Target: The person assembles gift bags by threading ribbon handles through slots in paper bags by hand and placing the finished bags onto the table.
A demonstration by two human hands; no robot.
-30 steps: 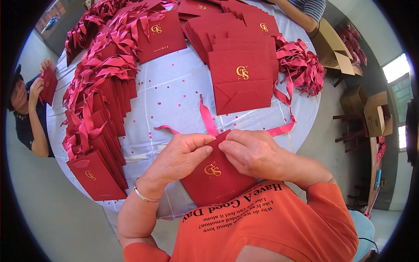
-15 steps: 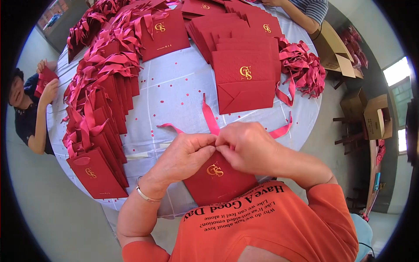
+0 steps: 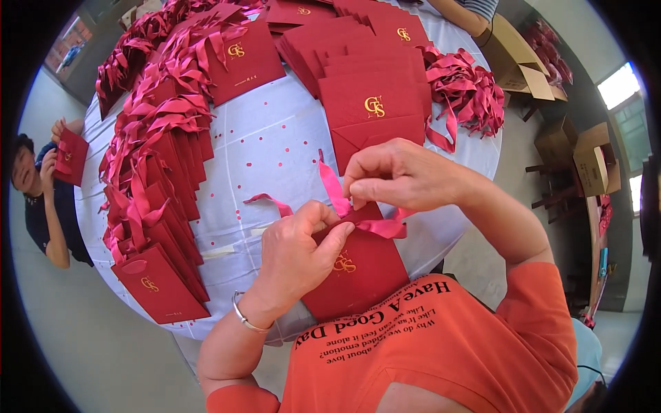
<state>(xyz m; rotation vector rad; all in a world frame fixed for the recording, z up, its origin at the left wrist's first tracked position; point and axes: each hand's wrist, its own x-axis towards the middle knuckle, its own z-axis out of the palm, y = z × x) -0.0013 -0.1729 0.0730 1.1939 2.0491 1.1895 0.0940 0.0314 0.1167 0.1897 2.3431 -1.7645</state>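
Note:
A dark red paper gift bag [image 3: 365, 279] with a gold emblem lies in front of me at the table's near edge, against my orange shirt. My left hand [image 3: 303, 251] pinches the bag's top edge between thumb and fingers. Just above that edge, my right hand [image 3: 406, 177] is closed in a pinch on a pink ribbon [image 3: 332, 187]; its fingertips partly hide what they grip. One ribbon end [image 3: 272, 202] stretches out to the left, and another piece [image 3: 387, 226] lies across the bag's top at the right.
Rows of ribboned red bags [image 3: 155, 286] line the table's left side. Flat-stacked bags [image 3: 365, 117] stand ahead, beside a heap of loose pink ribbons [image 3: 468, 93]. Red dots speckle the white tablecloth [image 3: 258, 155]. One person holds a red bag [image 3: 71, 157] at left; another's arm [image 3: 458, 15] shows far right.
My right hand has lifted up and away from my left, which has dropped slightly. A ribbon piece now crosses the bag's top edge. The person at left has raised a bag.

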